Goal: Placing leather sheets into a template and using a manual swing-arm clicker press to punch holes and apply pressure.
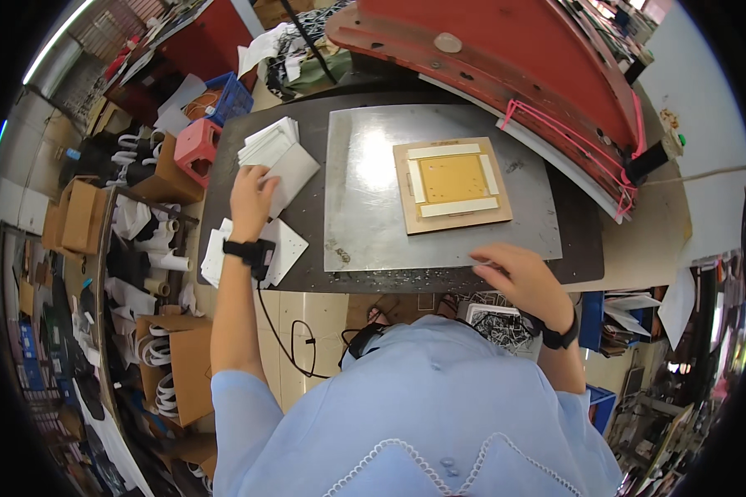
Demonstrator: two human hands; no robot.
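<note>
My left hand (pixel 248 202) lies at the left edge of a pale square sheet (pixel 293 171), on a fanned stack of white sheets (pixel 268 140). Whether the fingers pinch that sheet is hidden. Below my left wrist is a second pile of white sheets (pixel 289 248) with small holes. My right hand (pixel 519 276) hovers near the front edge of a metal plate (pixel 360 205), thumb and fingers curled towards each other; a tiny pale bit may be between them. On the plate sits a wooden cutting die (pixel 457 225) with a yellow centre (pixel 454 177) and pale strips along its four sides.
A large red press arm (pixel 503 43) with pink cord (pixel 572 140) overhangs the back right of the dark table (pixel 311 282). A bin of cut scraps (pixel 500 329) stands beneath the front edge. To the left are a pink stool (pixel 198 149), a blue crate (pixel 231 99) and cardboard boxes (pixel 189 369).
</note>
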